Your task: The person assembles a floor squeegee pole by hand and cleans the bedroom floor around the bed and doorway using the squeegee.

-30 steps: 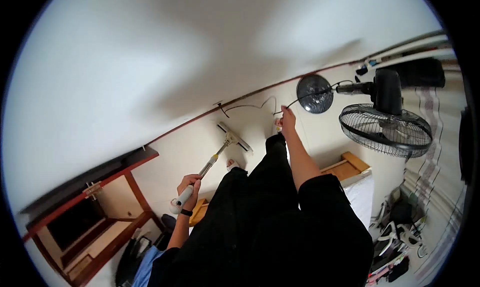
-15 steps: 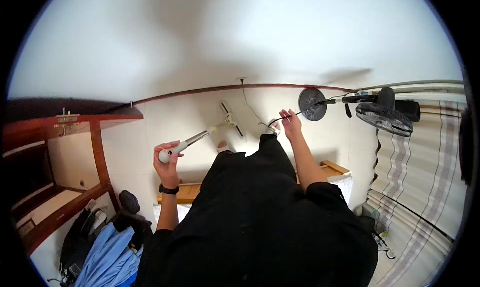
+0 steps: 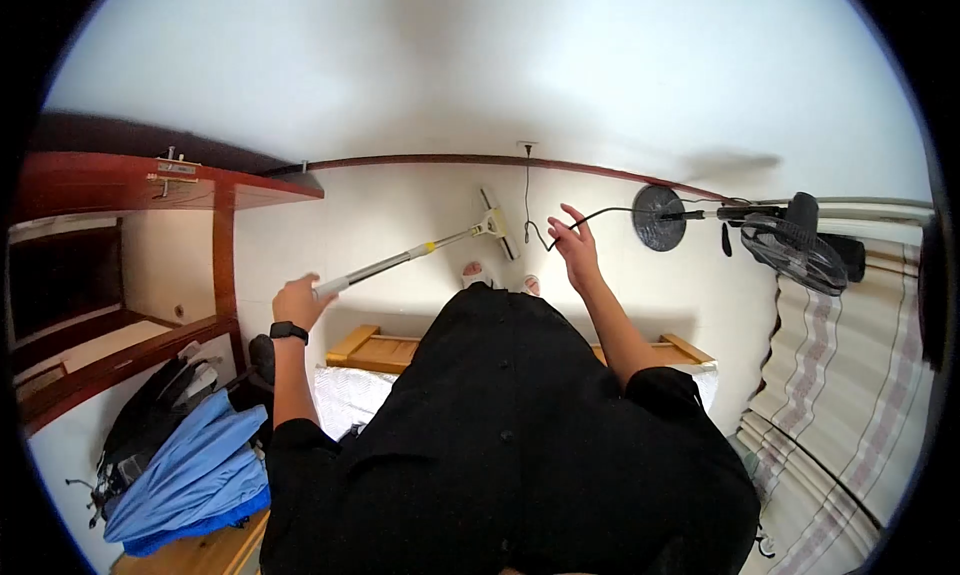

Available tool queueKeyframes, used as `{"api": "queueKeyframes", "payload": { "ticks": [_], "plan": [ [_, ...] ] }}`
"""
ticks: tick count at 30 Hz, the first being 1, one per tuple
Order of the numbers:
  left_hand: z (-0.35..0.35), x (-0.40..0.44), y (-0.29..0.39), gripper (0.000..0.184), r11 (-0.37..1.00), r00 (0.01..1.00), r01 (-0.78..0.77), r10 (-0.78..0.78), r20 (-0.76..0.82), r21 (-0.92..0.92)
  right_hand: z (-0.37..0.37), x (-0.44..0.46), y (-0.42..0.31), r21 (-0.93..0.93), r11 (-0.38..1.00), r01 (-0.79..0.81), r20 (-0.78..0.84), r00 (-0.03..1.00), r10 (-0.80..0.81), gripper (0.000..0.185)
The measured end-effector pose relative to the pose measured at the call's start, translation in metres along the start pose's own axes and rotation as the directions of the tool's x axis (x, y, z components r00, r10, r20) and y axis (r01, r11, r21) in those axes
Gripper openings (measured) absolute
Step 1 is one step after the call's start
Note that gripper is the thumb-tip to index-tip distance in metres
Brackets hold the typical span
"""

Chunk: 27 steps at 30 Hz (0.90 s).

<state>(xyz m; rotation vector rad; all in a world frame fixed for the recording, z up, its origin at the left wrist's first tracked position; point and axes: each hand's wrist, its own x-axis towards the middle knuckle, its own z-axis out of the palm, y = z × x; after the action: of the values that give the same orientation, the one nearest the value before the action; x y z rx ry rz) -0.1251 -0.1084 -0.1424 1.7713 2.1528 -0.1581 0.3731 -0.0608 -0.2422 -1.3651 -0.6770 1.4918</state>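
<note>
My left hand [image 3: 297, 303], with a dark watch band at the wrist, is closed round the grip end of a floor mop [image 3: 390, 262]. The mop slants forward and right, and its pale wide head [image 3: 497, 225] is on the floor before my feet. Between the fingers of my right hand [image 3: 577, 253] runs a black power cord [image 3: 606, 212], lifted off the floor. One side of the cord goes to a wall socket [image 3: 527, 146], the other toward a black standing fan [image 3: 790, 250] on a round base [image 3: 658, 218].
A wooden bed frame [image 3: 382, 350] stands behind my legs. At the left are a red-brown cabinet [image 3: 222, 255] and a blue garment [image 3: 190, 465] with dark bags. Striped curtains [image 3: 840, 355] hang at the right. The wall meets the floor ahead.
My left hand has moved down and left, with the mop stretching farther out from me. My right hand has lifted the cord slightly. The view has shifted too.
</note>
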Motion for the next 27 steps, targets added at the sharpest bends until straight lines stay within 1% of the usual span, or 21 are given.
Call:
{"api": "queueKeyframes", "payload": {
  "ticks": [1, 2, 3, 4, 5, 6, 9, 10, 12, 13, 14, 16, 17, 18, 20, 21, 22, 24, 25, 26, 27],
  "plan": [
    [0.003, -0.009, 0.0, 0.046, 0.992, 0.99, -0.021, 0.004, 0.14, 0.121, 0.001, -0.007, -0.006, 0.114, 0.985, -0.13, -0.006, 0.991, 0.132, 0.049],
    [0.006, -0.017, 0.002, 0.044, 0.97, 0.96, -0.056, -0.012, 0.278, 0.235, 0.0, -0.012, -0.011, 0.128, 0.982, -0.137, 0.004, 0.991, 0.137, 0.049],
    [0.01, -0.023, 0.005, 0.041, 0.962, 0.946, -0.078, -0.011, 0.325, 0.26, -0.002, -0.021, -0.014, 0.193, 0.971, -0.141, 0.043, 0.99, 0.135, 0.052],
    [0.015, -0.024, 0.004, 0.041, 0.957, 0.943, -0.08, -0.018, 0.333, 0.278, -0.003, -0.028, -0.01, 0.257, 0.955, -0.146, 0.081, 0.988, 0.129, 0.054],
    [0.026, -0.018, 0.003, 0.038, 0.945, 0.931, -0.093, -0.03, 0.363, 0.315, -0.006, -0.027, -0.006, 0.26, 0.96, -0.107, 0.084, 0.993, 0.087, 0.054],
    [0.031, -0.014, 0.001, 0.036, 0.931, 0.919, -0.106, -0.042, 0.392, 0.35, -0.008, -0.023, 0.0, 0.274, 0.954, -0.123, 0.137, 0.987, 0.087, 0.048],
    [0.031, -0.018, -0.02, 0.036, 0.937, 0.904, -0.113, -0.042, 0.426, 0.331, 0.001, -0.04, 0.042, 0.146, 0.978, -0.149, 0.206, 0.972, 0.117, 0.034],
    [0.032, -0.02, -0.03, 0.036, 0.934, 0.901, -0.126, -0.033, 0.433, 0.333, 0.003, -0.053, 0.042, 0.15, 0.977, -0.15, 0.201, 0.972, 0.118, 0.034],
    [0.028, -0.014, -0.041, 0.037, 0.927, 0.888, -0.166, -0.008, 0.46, 0.337, 0.001, -0.076, 0.029, 0.016, 0.993, -0.114, 0.168, 0.98, 0.109, 0.036],
    [0.024, -0.012, -0.04, 0.038, 0.919, 0.876, -0.201, 0.015, 0.483, 0.338, -0.01, -0.08, 0.024, -0.003, 0.995, -0.103, 0.184, 0.978, 0.101, 0.051],
    [0.019, -0.013, -0.034, 0.038, 0.917, 0.874, -0.206, 0.017, 0.486, 0.34, -0.024, -0.085, 0.009, 0.001, 0.995, -0.104, 0.179, 0.978, 0.103, 0.051],
    [0.016, -0.009, -0.018, 0.039, 0.926, 0.87, -0.209, 0.029, 0.493, 0.314, -0.047, -0.092, -0.028, 0.008, 0.992, -0.127, 0.18, 0.976, 0.124, 0.069],
    [0.019, -0.001, -0.026, 0.039, 0.926, 0.866, -0.219, 0.04, 0.498, 0.306, -0.054, -0.084, -0.022, -0.009, 0.993, -0.119, 0.179, 0.977, 0.119, 0.08],
    [0.024, 0.01, -0.043, 0.04, 0.933, 0.863, -0.212, 0.039, 0.503, 0.292, -0.045, -0.08, -0.019, 0.029, 0.995, -0.093, 0.155, 0.984, 0.087, 0.078],
    [0.036, 0.036, -0.092, 0.041, 0.939, 0.857, -0.215, 0.048, 0.513, 0.27, -0.017, -0.071, 0.001, -0.048, 0.997, -0.06, 0.078, 0.995, 0.064, 0.078],
    [0.041, 0.048, -0.118, 0.039, 0.942, 0.863, -0.217, 0.062, 0.501, 0.257, 0.001, -0.067, 0.009, -0.034, 0.999, -0.038, 0.047, 0.998, 0.04, 0.076],
    [0.049, 0.057, -0.137, 0.038, 0.948, 0.869, -0.215, 0.076, 0.489, 0.236, 0.02, -0.068, 0.004, -0.092, 0.996, -0.01, 0.008, 1.0, 0.011, 0.074],
    [0.058, 0.074, -0.168, 0.038, 0.951, 0.85, -0.238, 0.106, 0.516, 0.196, 0.033, -0.057, 0.013, -0.046, 0.999, 0.02, -0.056, 0.998, -0.022, 0.071],
    [0.06, 0.082, -0.181, 0.039, 0.951, 0.834, -0.255, 0.127, 0.537, 0.172, 0.041, -0.056, 0.013, 0.002, 0.998, 0.057, -0.072, 0.996, -0.057, 0.064],
    [0.064, 0.088, -0.195, 0.039, 0.953, 0.829, -0.261, 0.138, 0.542, 0.156, 0.045, -0.052, 0.018, 0.041, 0.997, 0.058, -0.112, 0.992, -0.053, 0.05],
    [0.069, 0.091, -0.21, 0.039, 0.954, 0.813, -0.267, 0.147, 0.563, 0.136, 0.047, -0.047, 0.024, 0.081, 0.996, 0.035, -0.147, 0.989, -0.022, 0.046]
  ]
}}
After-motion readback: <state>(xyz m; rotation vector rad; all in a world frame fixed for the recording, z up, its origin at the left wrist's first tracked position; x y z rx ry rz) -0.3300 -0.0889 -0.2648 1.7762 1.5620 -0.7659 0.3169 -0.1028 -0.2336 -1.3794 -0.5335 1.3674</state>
